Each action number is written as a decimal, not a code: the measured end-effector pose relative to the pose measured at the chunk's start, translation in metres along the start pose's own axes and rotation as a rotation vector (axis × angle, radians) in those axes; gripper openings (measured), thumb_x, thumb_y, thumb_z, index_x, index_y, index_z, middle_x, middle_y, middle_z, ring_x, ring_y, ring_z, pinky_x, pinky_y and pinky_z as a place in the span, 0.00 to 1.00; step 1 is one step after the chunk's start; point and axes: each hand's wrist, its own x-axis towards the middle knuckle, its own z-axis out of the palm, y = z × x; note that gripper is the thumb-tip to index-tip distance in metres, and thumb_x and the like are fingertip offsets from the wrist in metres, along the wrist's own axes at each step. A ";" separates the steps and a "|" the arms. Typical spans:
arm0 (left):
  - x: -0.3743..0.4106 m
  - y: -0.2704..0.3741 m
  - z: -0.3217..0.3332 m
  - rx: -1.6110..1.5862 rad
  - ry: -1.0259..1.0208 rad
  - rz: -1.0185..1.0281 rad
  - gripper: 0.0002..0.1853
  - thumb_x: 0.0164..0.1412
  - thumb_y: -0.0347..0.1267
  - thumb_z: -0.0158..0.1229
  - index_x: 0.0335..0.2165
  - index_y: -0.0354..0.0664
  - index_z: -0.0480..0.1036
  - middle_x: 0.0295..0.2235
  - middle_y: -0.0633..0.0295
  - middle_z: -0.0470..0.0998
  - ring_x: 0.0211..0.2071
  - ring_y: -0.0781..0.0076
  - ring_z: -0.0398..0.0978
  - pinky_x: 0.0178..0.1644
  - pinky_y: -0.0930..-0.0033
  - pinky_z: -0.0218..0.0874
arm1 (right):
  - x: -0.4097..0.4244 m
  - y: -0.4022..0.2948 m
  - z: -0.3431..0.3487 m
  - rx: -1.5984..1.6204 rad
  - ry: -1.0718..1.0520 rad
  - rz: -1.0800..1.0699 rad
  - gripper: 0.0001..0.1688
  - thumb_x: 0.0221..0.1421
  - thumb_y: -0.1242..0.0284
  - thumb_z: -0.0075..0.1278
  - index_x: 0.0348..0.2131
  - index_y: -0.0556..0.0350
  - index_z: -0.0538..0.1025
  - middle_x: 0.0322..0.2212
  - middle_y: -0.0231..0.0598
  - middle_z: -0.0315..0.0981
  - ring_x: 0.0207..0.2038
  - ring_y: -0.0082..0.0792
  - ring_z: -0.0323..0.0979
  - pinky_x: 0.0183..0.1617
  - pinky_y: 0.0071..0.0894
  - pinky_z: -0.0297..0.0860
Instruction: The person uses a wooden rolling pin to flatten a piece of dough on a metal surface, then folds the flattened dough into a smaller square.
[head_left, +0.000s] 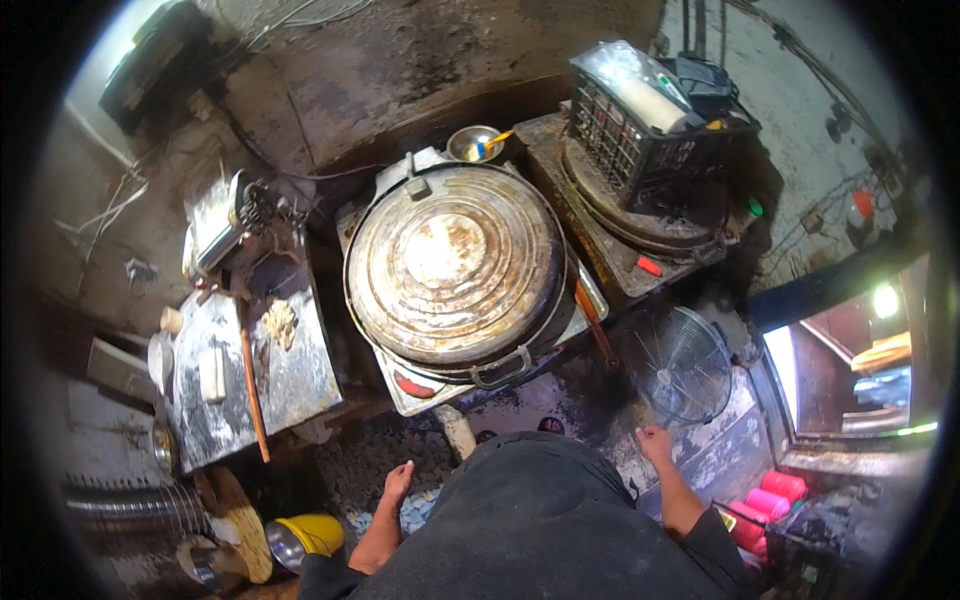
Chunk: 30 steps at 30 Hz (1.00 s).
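My left hand (399, 480) hangs at my side, below the floured metal worktop, touching nothing that I can see; its fingers look loosely curled. On my other side, my right hand (654, 441) is lowered near the wire-guarded fan (679, 367), with nothing visible in it. In front of me is a large round griddle with a stained, ringed metal lid (457, 262), closed, with a handle at its near edge. A red-handled tool (414, 385) lies at the griddle's near left corner. Behind the lid stands a metal bowl (472, 136) with a brush (496, 141) in it.
On the worktop (300, 382) at left lie a wooden rolling pin (253, 382), a pale dough-like piece (280, 324) and two white blocks (212, 375). A black plastic crate (615, 135) stands on a second round lid at right. A yellow bucket (319, 534) is low at left.
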 end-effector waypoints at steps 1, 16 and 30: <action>0.012 0.003 -0.008 0.049 -0.010 0.051 0.30 0.58 0.51 0.51 0.43 0.33 0.73 0.38 0.52 0.78 0.42 0.67 0.74 0.47 0.68 0.62 | -0.008 -0.001 0.004 0.058 0.013 0.026 0.24 0.46 0.54 0.56 0.33 0.57 0.79 0.30 0.47 0.78 0.35 0.47 0.76 0.41 0.38 0.70; -0.018 0.230 0.019 0.219 -0.453 0.588 0.29 0.57 0.40 0.56 0.51 0.31 0.64 0.45 0.47 0.74 0.47 0.61 0.72 0.52 0.66 0.62 | -0.154 0.018 0.019 -0.041 0.062 0.230 0.25 0.41 0.56 0.57 0.34 0.56 0.79 0.33 0.51 0.76 0.38 0.50 0.74 0.45 0.42 0.68; -0.036 0.300 0.116 0.661 -0.369 0.859 0.42 0.53 0.44 0.57 0.59 0.34 0.50 0.61 0.45 0.52 0.63 0.52 0.47 0.65 0.61 0.41 | -0.124 0.085 0.004 0.094 0.103 0.195 0.26 0.43 0.54 0.57 0.34 0.58 0.79 0.30 0.52 0.76 0.36 0.50 0.75 0.42 0.41 0.69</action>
